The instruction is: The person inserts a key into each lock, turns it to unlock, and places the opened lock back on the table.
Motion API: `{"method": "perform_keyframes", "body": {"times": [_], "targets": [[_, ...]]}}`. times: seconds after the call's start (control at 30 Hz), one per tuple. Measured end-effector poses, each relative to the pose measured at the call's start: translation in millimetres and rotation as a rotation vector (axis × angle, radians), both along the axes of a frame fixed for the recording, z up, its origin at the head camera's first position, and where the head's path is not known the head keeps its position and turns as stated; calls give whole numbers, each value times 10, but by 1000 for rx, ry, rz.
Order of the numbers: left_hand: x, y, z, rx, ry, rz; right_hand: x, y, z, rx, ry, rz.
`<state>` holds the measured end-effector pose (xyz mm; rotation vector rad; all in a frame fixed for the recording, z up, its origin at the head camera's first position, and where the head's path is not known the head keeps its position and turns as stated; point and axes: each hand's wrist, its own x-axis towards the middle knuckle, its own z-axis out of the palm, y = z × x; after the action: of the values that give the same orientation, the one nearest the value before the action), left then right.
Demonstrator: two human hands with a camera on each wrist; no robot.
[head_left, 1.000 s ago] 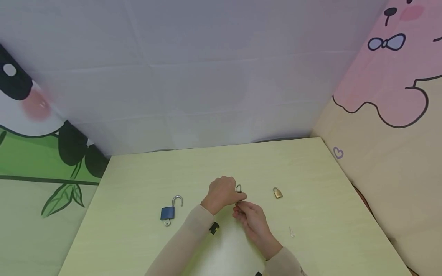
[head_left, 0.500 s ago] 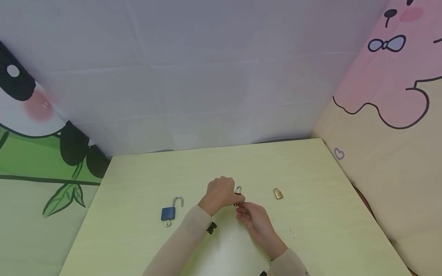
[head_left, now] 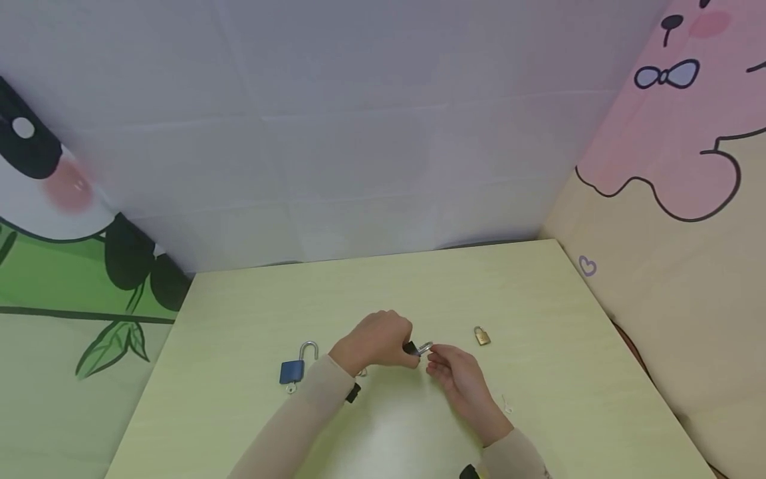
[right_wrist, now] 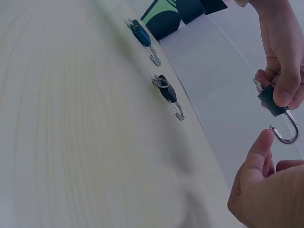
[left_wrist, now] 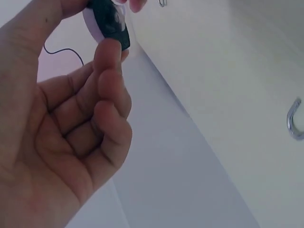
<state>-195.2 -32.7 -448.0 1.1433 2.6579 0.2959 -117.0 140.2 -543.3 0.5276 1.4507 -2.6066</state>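
Observation:
My left hand [head_left: 378,338] pinches a small black padlock [right_wrist: 270,99] between thumb and fingers. Its steel shackle [right_wrist: 293,133] hangs open and points toward my right hand [head_left: 462,379]. In the right wrist view, the outstretched index finger [right_wrist: 260,147] of that hand is right at the shackle's free end. A bit of shiny metal [right_wrist: 257,84] sticks out at the padlock's other end. The left wrist view has the padlock [left_wrist: 110,21] at its top edge, partly covered by fingers, while the left hand's other fingers [left_wrist: 111,123] curl loosely.
On the table [head_left: 287,293] lies a blue padlock [head_left: 292,371] with its shackle open. Another open, dark padlock [right_wrist: 167,89] with a ring is mostly behind my left arm in the head view. Rightward are a brass padlock [head_left: 482,336] and a small pale key [head_left: 507,404].
The black padlock has turned from shackle up to shackle pointing right. My right hand has shifted right, from the padlock's lower end to its shackle. My left forearm has moved left.

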Motion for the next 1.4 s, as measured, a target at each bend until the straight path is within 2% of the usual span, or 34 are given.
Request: {"method": "perform_keyframes", "body": {"times": [0.17,0.37,0.47,0.57,0.8,0.93,1.13,1.4], "targets": [[15,-16,29,-37,23,-71,12,41,-15,50,40,26],[28,-4,50,-48,30,-87,38,69,-15,65,114,99],[33,5,57,-57,31,-82,48,80,-5,83,140,133],[32,12,54,-74,51,-73,50,90,-4,102,132,140],[34,25,54,-122,108,-26,43,105,-9,127,60,126],[37,36,41,-153,142,-10,49,111,-3,139,57,129],[37,57,4,-176,146,11,48,114,32,150,54,128],[57,78,-40,-150,151,28,61,126,39,147,61,120]]}}
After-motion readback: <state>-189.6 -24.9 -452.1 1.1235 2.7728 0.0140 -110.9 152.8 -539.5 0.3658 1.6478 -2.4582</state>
